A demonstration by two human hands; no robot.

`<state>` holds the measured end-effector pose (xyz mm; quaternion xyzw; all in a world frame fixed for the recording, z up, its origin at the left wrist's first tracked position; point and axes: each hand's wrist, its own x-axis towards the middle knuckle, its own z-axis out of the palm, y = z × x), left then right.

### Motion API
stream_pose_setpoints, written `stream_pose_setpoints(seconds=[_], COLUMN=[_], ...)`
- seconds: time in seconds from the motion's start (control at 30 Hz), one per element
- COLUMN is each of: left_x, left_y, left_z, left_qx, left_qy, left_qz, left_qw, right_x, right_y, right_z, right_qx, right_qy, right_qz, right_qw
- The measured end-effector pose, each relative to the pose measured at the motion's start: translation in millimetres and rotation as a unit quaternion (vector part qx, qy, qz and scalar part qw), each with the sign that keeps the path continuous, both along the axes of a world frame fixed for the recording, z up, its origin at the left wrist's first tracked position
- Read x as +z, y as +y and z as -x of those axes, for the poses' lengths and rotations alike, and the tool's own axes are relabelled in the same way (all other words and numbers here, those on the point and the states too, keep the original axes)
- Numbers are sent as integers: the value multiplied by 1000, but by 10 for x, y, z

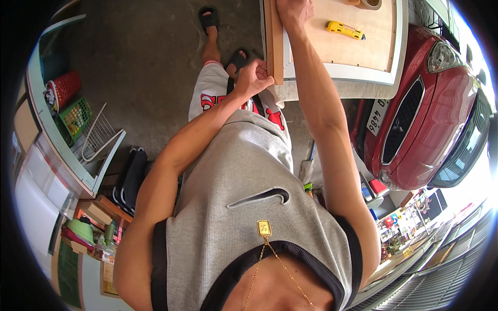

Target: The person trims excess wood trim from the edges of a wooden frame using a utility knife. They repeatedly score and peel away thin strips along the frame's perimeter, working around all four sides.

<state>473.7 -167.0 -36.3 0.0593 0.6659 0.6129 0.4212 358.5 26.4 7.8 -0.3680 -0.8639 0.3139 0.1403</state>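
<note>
A long narrow wooden strip [274, 41] stands on edge along the left side of a white-framed plywood panel [363, 57]. My left hand [252, 78] is closed around the strip's near end. My right hand [294, 13] grips the strip farther along, at the top edge of the picture, with its fingers partly cut off. A yellow utility knife [345, 30] lies on the panel to the right of my right arm. A roll of tape [371, 4] sits at the panel's far edge.
A red car [430, 103] is parked close on the right of the panel. On the left are a red basket [65, 88], a green basket [75, 116] and a white wire rack [98, 132]. My sandalled feet [209, 19] stand on the concrete floor.
</note>
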Motion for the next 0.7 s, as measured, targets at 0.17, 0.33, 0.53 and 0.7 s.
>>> stream_pose_setpoints(seconds=[0.17,0.33,0.53,0.7], left_x=[-78,-45,-16,4], left_y=[-3,47,93,84], left_z=[75,112,258,198], left_qx=[-40,-16,-15,-12], left_qy=[28,-2,-13,-13], left_qz=[6,-12,1,34], left_qw=[999,1000,1000,999], right_x=[10,-20,45,125], right_y=[-1,3,-17,-25], right_z=[7,-1,-19,-30], right_qx=[-12,-10,-5,-4], right_qy=[-20,-10,5,-27], right_qz=[3,-4,3,41], right_qw=[1000,1000,1000,999])
